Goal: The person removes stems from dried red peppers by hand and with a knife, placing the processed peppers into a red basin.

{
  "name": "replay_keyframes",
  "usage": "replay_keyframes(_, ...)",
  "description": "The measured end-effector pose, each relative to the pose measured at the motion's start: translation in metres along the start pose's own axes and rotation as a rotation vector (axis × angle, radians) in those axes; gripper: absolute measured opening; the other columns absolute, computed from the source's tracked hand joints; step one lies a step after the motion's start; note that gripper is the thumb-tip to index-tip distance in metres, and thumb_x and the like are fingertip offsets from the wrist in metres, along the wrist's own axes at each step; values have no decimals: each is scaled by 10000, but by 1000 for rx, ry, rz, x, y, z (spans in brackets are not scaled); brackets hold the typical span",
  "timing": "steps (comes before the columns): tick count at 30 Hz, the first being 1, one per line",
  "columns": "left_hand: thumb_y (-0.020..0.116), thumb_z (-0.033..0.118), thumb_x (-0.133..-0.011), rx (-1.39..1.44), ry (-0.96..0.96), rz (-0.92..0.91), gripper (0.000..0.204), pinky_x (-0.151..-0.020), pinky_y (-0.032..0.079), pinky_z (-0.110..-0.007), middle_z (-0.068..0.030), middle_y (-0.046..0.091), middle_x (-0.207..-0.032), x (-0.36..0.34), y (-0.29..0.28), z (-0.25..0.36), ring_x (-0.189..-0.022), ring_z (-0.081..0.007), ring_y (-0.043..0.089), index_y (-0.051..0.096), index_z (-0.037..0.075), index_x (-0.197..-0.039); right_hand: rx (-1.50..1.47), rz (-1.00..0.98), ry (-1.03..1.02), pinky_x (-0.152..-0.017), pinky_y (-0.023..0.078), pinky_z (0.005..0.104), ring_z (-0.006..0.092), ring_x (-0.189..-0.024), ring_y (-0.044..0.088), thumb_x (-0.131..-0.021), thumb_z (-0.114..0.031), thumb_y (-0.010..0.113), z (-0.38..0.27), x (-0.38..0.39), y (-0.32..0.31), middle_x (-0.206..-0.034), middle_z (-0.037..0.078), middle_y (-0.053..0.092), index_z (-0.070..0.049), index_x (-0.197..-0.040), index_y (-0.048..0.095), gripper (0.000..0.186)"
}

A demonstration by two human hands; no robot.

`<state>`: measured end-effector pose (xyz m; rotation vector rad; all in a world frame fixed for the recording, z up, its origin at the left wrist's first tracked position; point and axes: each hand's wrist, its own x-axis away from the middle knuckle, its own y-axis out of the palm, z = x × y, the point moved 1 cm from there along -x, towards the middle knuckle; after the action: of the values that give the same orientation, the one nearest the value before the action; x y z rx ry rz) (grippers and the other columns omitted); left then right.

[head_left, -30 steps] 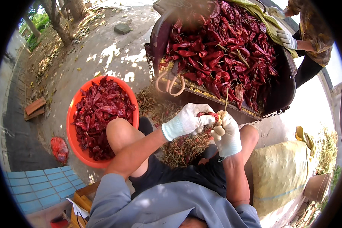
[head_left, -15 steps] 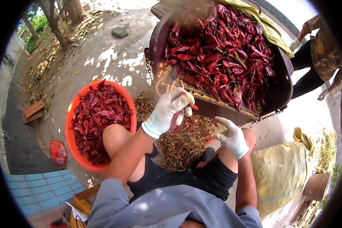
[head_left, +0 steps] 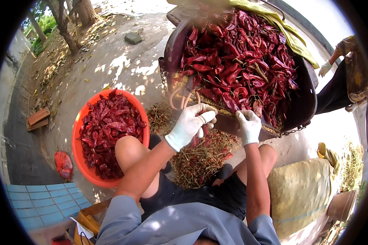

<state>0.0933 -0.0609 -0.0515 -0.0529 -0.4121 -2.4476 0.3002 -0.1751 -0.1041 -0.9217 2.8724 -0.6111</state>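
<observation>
Both my hands wear white gloves. My left hand [head_left: 193, 126] is closed around dried red chili peppers, bits of which show below its fingers, in front of the cart's near edge. At that edge my right hand [head_left: 249, 124] pinches the lower end of a red chili pepper [head_left: 231, 103]; its fingertips partly hide it. A heap of dark red chili peppers [head_left: 241, 61] fills the metal cart [head_left: 310, 96]. Scissors with pinkish loop handles [head_left: 176, 98] rest at the cart's near left corner, just beyond my left hand.
An orange tub [head_left: 74, 141] of red peppers stands left of my knee. Cut stems [head_left: 196, 163] lie in a pile between my feet. A stuffed pale sack [head_left: 300, 188] is at the right. Another person's gloved hand [head_left: 325, 68] shows beyond the cart.
My right hand has moved up from beside my knee to the cart's edge, its spread fingers now pinched together. My left hand has shifted slightly right and down, still holding peppers.
</observation>
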Motion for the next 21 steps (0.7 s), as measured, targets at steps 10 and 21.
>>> replay_keyframes(10, 666, 296, -962, -48, -33, -51, 543, -456, 445, -162, -4, 637, -887, -8, 15, -8, -655, -28, 572, 522, -31, -1371, -917, -297, 387, -578, 499, 235, 111, -686, 621, -958, -188, 668, -5, 79, 9, -903, 49, 674, -89, -1056, 582, 163)
replay_keyframes(21, 786, 250, -815, -436, 358, -123, 365, -651, 542, -280, -26, 697, -910, -2, 9, -16, -711, -130, 662, 674, 70, -1112, -278, -444, 51, -670, 542, 259, 105, -788, 650, -953, -106, 644, -13, 89, 8, -916, 57, 685, 4, -1109, 611, 194)
